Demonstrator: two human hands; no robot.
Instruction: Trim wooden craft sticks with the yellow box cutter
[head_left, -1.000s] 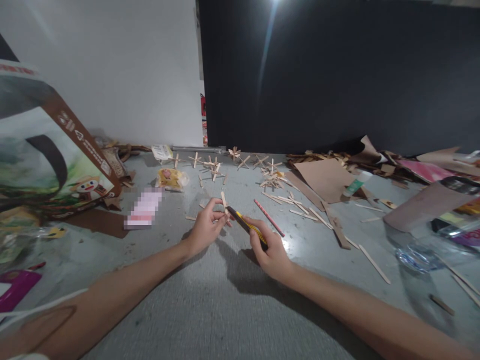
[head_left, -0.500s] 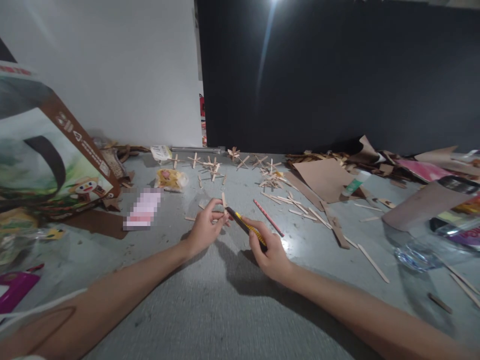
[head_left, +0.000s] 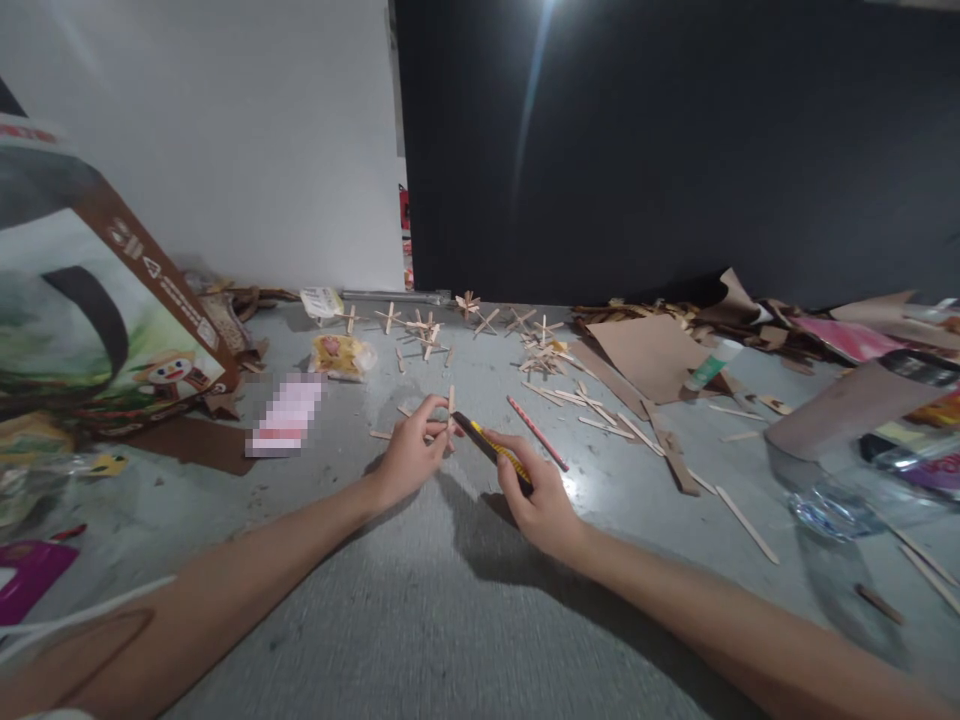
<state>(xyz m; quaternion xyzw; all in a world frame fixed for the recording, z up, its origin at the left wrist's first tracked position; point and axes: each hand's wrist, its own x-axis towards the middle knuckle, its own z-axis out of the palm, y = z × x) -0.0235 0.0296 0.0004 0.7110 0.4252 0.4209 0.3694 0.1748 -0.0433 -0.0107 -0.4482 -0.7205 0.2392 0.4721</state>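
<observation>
My left hand is closed, pinching a short wooden craft stick that points upward from the fingertips. Wrapped around a black and yellow utility knife, my right hand holds the tool with its tip toward the stick. Tip and stick are very close; whether they touch I cannot tell. Behind the left hand lie pieces of stick, partly hidden by it. A red patterned pencil-like rod rests on the table just beyond the right hand.
Crossed stick pieces stand toward the back, with loose sticks to their right. Cardboard, a glue stick and a tumbler lie on the right. At left are a large printed bag and a yellow snack packet.
The stick in my left hand has turned slightly more upright, and the left fingers have shifted a little. My right hand with the utility knife has hardly moved.
</observation>
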